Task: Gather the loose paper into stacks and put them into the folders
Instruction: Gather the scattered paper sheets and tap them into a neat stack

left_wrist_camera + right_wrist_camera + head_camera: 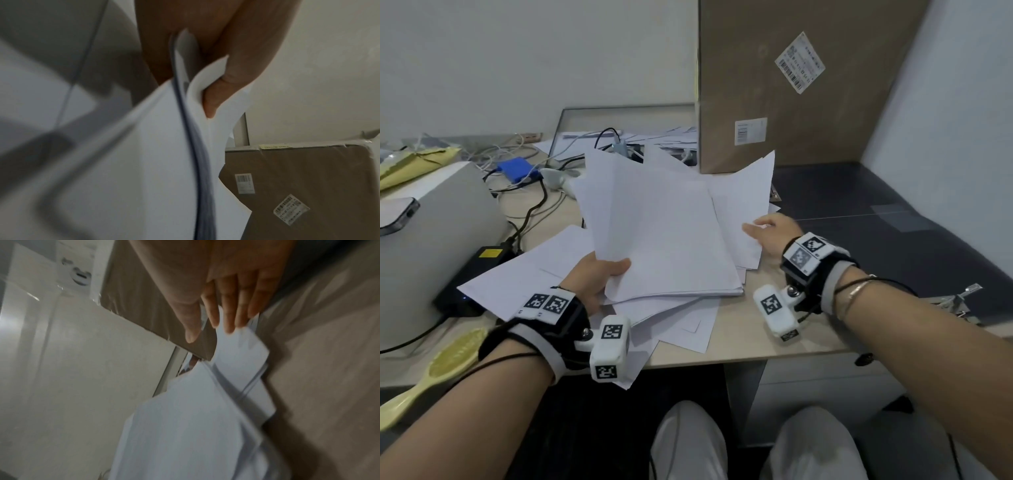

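The loose sheets [671, 233] are thin, matt white paper, smooth and flexible, and the worktop [750, 329] beneath them has a pale, smooth laminate look. Behind stands a box [791, 102] of matt brown cardboard bearing paper labels, beside a glossy dark panel [859, 205].

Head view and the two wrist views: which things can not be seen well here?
- Folders: none recognisable in any view.
- Left hand fingers: head view, hidden under the held paper stack.
- Desk left of the stack: left wrist view, blurred.
- Right hand fingertips: right wrist view, motion blur; contact with the loose sheets unclear.
- Labels on the cardboard box: too small to read.
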Available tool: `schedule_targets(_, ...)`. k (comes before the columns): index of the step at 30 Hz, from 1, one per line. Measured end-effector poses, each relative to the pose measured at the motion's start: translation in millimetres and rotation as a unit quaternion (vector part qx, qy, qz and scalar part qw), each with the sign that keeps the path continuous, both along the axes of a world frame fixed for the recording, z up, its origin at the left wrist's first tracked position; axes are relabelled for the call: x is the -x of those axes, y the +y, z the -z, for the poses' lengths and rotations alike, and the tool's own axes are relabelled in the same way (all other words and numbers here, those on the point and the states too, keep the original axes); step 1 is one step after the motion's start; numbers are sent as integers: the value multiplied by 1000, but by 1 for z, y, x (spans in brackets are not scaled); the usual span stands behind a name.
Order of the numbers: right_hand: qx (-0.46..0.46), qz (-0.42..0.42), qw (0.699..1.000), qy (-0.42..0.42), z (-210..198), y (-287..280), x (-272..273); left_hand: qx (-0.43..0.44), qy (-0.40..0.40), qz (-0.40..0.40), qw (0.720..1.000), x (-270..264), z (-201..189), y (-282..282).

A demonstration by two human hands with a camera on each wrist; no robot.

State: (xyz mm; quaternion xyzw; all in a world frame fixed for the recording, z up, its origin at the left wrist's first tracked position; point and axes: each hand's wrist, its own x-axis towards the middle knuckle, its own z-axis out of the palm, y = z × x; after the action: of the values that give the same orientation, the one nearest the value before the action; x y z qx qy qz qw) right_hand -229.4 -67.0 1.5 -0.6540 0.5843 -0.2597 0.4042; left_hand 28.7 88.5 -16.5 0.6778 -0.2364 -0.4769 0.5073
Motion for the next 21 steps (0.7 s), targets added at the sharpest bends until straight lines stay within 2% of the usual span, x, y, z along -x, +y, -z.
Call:
schedule_targets(3, -1, 32, 999, 10, -5, -7, 26, 0, 17, 5, 1000, 1, 0, 9)
schedule_targets(8, -144, -5, 983, -114, -5, -5, 38, 53, 30, 23, 998, 3, -7, 18)
schedule_targets(11, -238, -46, 953, -183, -12, 4, 36, 82, 41, 39, 995, 3, -8, 22)
schedule_targets(13, -269, -47, 943, -189, -11, 7, 35, 79, 66, 57, 993, 0, -7, 26)
schedule_targets(16, -256, -21, 950, -179, -3, 7, 32, 54, 114, 95, 987, -7, -6, 30)
schedule_targets(19, -259, 4, 952, -164, 1, 7, 28, 17, 110, 121, 986, -10, -9, 34)
schedule_targets(21, -269, -8, 953, -139, 4, 8, 24, -18, 115, 136, 984, -12, -8, 35)
